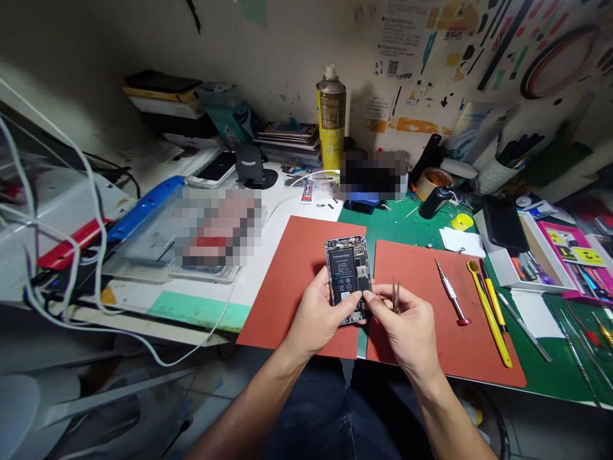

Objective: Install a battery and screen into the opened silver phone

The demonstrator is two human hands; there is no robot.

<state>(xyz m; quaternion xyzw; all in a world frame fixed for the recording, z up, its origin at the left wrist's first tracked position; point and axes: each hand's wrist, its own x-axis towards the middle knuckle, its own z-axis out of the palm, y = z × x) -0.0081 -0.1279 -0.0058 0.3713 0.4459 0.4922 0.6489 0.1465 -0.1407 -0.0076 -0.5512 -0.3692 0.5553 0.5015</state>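
Observation:
An opened phone (347, 271) with its back cover off, black battery showing, is held above two red mats (297, 281). My left hand (318, 316) is closed round its left edge, thumb lying across the lower part. My right hand (407, 326) grips a pair of metal tweezers (396, 295), points up, and its forefinger and thumb touch the phone's lower right corner.
On the right red mat (431, 345) lies a screwdriver (453, 292); yellow pry tools (491, 316) lie on the green cutting mat (536, 364). A white tray (522, 268), a spray can (331, 118) and white cables (96, 255) surround the bench.

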